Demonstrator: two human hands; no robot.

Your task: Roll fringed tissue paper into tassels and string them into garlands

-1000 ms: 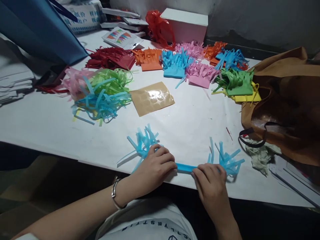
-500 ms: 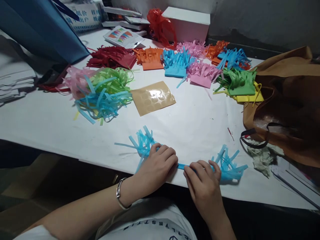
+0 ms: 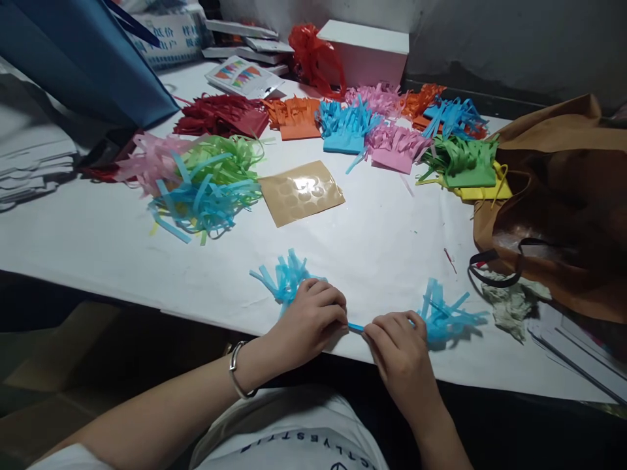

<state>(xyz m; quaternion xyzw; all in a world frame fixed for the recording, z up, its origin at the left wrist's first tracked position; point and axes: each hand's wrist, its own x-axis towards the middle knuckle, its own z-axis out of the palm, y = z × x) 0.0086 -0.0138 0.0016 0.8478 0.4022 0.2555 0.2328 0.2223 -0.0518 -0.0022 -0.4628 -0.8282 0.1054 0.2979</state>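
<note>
Near the table's front edge lies a blue tissue paper tassel [image 3: 356,327], its middle rolled into a thin tight strip and its cut fringe fanning out at both ends. My left hand [image 3: 313,320] is closed on the strip's left part, fingers curled over it, with fringe spreading beyond the knuckles. Closed on the right part is my right hand [image 3: 399,343], thumb and fingers pinching it, with the other fringe just past it. A short piece of the strip shows between the two hands. My palms hide the rest.
A tan sheet of clear round stickers [image 3: 302,194] lies mid-table. Loose pink, green and blue tassels [image 3: 206,189] are piled at left. Folded fringed paper bundles [image 3: 345,130] line the back. A brown paper bag [image 3: 543,228] stands right, a blue bag [image 3: 88,59] back left.
The strip between my hands has become thinner. The left fringe has drawn in closer to my left hand, and the right fringe has shifted a little. Both hands stay nearly in place.
</note>
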